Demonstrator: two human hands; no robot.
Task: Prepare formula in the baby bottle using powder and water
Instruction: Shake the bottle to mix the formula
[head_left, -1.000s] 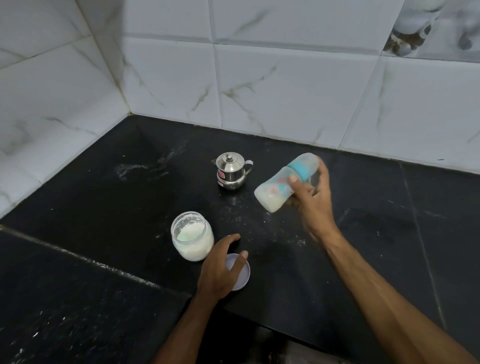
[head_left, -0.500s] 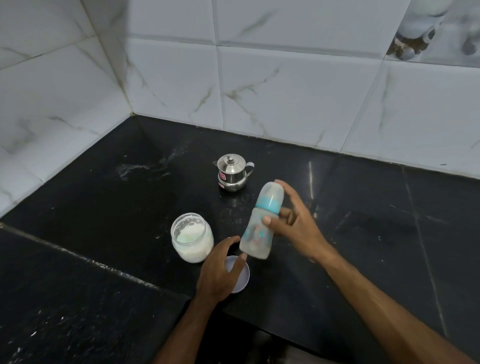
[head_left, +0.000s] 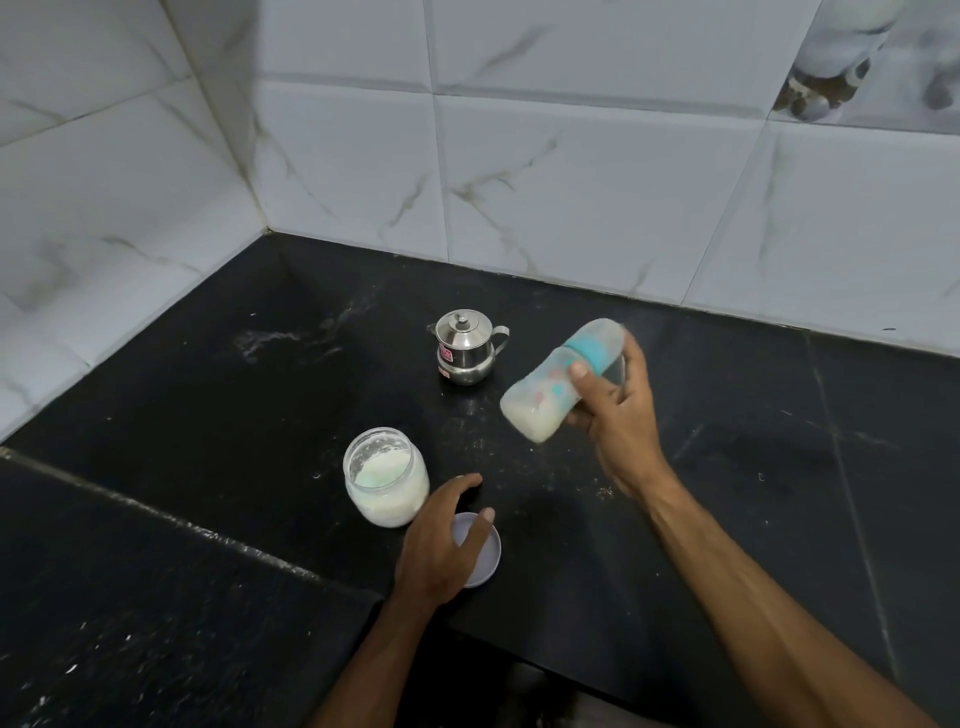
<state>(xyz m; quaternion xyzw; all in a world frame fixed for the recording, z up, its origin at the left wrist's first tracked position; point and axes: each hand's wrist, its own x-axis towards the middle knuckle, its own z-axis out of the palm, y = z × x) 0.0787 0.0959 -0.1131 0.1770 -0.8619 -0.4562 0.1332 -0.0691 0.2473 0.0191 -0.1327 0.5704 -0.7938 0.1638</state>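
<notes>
Right hand: we see our right hand (head_left: 618, 410) right of the frame's centre, raised above the counter, its fingers and thumb curled round the baby bottle (head_left: 563, 379).
Baby bottle: it lies tilted in that grip, base down toward the lower left, capped end up toward the upper right; the thumb crosses its front just below the teal collar, and the other fingers wrap behind near the cap. The lower body sticks out free of the hand to the left, with whitish liquid pooled at the base.
Left hand: our left hand (head_left: 441, 545) sits low in the frame's centre, fingers loosely bent, resting over the pale round lid (head_left: 485, 553) that lies flat on the counter; we cannot tell whether it grips the lid or only touches it.
Powder jar: the open glass jar (head_left: 387, 483) of white powder stands upright just left of the left hand.
Steel pot: a small lidded steel pot (head_left: 465, 348) stands above centre, left of the bottle and apart from it.
Counter: the black stone counter (head_left: 208, 389) shows white specks and smears, with white marbled wall tiles (head_left: 571, 182) behind.
</notes>
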